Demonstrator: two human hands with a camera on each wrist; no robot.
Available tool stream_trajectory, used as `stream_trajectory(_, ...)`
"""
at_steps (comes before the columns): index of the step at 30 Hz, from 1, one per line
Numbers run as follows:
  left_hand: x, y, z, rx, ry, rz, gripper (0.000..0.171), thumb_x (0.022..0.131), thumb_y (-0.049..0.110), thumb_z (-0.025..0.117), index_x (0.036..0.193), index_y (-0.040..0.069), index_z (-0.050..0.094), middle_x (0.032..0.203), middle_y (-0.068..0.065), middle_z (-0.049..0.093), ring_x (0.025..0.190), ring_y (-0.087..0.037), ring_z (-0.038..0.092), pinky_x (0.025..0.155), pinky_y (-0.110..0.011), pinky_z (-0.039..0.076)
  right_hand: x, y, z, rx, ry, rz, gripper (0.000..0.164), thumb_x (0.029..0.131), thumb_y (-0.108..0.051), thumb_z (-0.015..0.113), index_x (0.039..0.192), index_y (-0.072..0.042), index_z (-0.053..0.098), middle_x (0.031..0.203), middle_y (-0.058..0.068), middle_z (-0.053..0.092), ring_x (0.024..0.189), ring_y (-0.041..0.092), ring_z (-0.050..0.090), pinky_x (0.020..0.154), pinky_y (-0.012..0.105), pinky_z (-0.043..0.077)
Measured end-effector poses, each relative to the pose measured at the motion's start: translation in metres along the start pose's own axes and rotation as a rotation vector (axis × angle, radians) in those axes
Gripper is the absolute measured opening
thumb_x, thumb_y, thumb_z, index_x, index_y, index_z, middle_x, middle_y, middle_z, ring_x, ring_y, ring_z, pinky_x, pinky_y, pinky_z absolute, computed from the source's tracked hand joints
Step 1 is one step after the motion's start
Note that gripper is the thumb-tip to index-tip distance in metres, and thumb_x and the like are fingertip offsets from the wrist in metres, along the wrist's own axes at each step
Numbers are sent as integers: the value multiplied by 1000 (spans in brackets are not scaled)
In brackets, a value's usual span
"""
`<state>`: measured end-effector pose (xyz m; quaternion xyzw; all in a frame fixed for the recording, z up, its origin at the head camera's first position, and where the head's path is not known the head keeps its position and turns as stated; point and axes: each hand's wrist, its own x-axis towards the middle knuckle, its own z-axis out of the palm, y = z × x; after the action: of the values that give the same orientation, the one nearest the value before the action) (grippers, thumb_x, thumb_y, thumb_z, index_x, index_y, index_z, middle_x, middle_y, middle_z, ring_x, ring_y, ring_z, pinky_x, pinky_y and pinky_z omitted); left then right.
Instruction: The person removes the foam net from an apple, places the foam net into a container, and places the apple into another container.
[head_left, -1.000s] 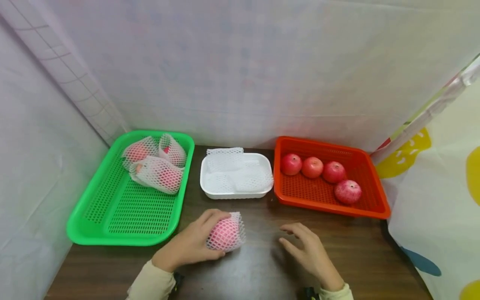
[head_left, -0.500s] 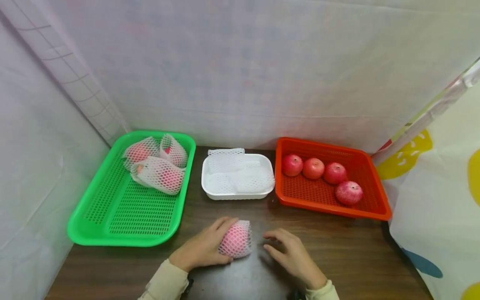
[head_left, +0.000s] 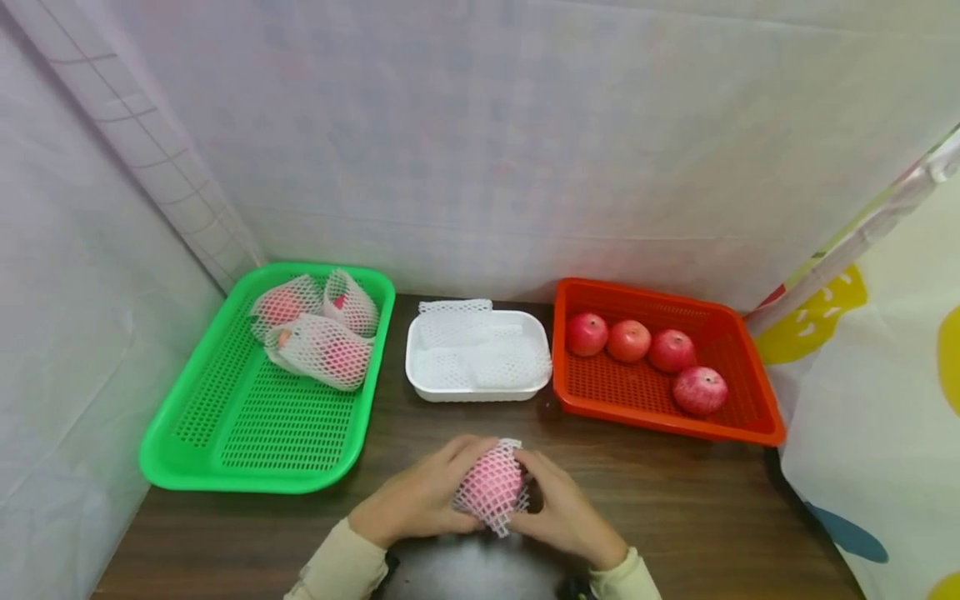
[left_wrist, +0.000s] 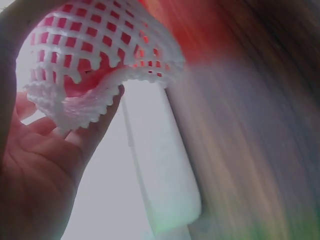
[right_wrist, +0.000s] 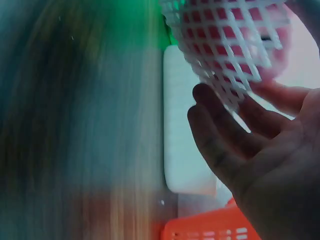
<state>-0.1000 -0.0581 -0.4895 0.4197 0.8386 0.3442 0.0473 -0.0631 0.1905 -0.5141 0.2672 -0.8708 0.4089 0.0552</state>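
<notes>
The left hand [head_left: 426, 493] curls around an apple [head_left: 491, 482] in a white foam net [left_wrist: 95, 40]. The right hand [head_left: 564, 510] bends its fingers and thumb to hold the net's other side. The apple is between both hands, in front of the white tray [head_left: 480, 393].

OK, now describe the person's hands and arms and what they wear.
The left hand and right hand are ungloved. Pale cream sleeves end near both wrists, and a dark item, too hidden to identify, shows beside each cuff.

Netted fruit [left_wrist: 90, 45] cut off atop both wrist views, tabletop [left_wrist: 250, 130] blurred there, head-view sleeves [head_left: 341, 565] cropped below
</notes>
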Motion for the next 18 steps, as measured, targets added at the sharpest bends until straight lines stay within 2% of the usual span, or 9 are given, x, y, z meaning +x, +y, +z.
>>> stream_trajectory(3, 2, 2, 2, 8, 5, 28, 99, 71, 25, 85, 155, 15, 34, 142, -3, 47, 123, -16, 53, 102, -37, 46, 0, -2, 2, -34, -7, 35, 80, 65, -16, 83, 139, -5, 52, 124, 5, 60, 110, 19, 58, 92, 40, 51)
stream_trajectory(8, -1, 1, -2, 83, 16, 24, 91, 78, 26, 83, 154, 10, 36, 141, -7, 51, 122, -20, 55, 102, -38, 47, -4, -1, -1, -72, 51, 60, 83, 64, -17, 87, 138, -3, 53, 124, 7, 60, 112, 21, 56, 93, 43, 50)
stream_trajectory(12, -4, -2, -7, 142, 62, 55, 64, 84, 23, 80, 141, 5, 53, 126, -6, 62, 111, -17, 63, 95, -34, 51, -8, 0, -7, -38, 83, 89, 85, 67, -21, 91, 142, -10, 52, 128, 4, 59, 115, 20, 56, 95, 44, 50)
stream_trajectory(15, -4, -5, -10, 138, 82, 82, 40, 86, 16, 77, 124, 8, 66, 109, 0, 67, 95, -10, 65, 85, -28, 54, -11, 0, -11, 6, 89, 104, 84, 71, -26, 91, 144, -15, 50, 132, 2, 57, 118, 18, 55, 96, 41, 49)
stream_trajectory(18, -4, -7, -15, 156, 84, 87, 22, 86, 11, 74, 107, 11, 69, 96, 4, 65, 83, -6, 62, 74, -25, 54, -12, -1, -17, 71, 118, 99, 84, 73, -26, 92, 145, -16, 50, 134, 2, 57, 117, 17, 56, 96, 34, 48)
